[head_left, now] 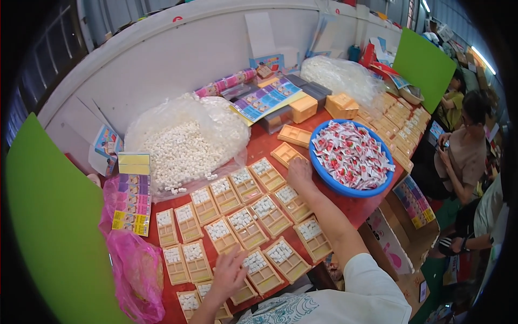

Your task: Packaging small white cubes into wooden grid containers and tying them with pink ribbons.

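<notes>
My left hand (pixel 229 274) hovers over the near trays, its fingers apart and nothing visible in them. Beneath and around it stand rows of tan compartment trays, such as this tray (pixel 260 277), many with small white cubes heaped in the far compartment. Farther off, my right hand (pixel 300 173) is closed at the near right edge of a tan tray (pixel 286 154) that shows no cubes; its fingertips are partly hidden. Another such tray (pixel 295 135) lies just beyond. Right of that hand sits a blue basin (pixel 345 190) full of small red-and-white sachets.
A clear bag of white cubes (pixel 181 151) spreads along the back left. Printed sheets (pixel 272 100) lie over stacked trays at the back. Pink plastic bags (pixel 137 270) hang at the left edge. An open cardboard box (pixel 396 237) stands right; people sit beyond it.
</notes>
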Demonstrator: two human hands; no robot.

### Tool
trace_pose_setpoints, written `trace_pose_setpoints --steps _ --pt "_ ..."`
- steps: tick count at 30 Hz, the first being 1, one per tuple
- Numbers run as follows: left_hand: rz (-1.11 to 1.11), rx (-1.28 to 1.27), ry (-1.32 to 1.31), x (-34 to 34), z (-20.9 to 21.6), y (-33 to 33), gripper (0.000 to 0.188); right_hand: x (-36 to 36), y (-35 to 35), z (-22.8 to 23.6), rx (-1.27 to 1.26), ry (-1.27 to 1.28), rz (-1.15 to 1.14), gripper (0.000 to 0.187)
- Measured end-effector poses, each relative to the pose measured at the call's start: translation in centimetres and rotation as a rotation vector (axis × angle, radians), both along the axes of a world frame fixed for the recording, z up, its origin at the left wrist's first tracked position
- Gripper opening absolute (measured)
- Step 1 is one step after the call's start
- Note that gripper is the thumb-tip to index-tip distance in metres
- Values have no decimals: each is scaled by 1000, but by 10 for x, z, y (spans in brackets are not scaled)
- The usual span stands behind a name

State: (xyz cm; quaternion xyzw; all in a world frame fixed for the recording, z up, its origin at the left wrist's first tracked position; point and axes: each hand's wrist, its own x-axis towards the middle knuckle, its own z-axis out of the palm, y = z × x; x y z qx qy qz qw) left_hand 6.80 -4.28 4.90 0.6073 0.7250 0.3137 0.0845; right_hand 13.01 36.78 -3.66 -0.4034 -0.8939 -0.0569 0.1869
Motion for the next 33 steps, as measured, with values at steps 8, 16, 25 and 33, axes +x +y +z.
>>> trace_pose_setpoints --steps 8,16,25,33 --pt "-83 5 -234 22 -13 1 44 -12 13 9 83 73 51 17" --pt "-154 -14 -300 24 -18 24 45 -71 73 39 -213 315 -41 18" --pt "-75 -71 -380 3 -7 19 44 -142 135 39 111 303 -18 26" --pt "-75 -59 -353 -4 -20 26 43 -140 139 32 40 342 -93 21"
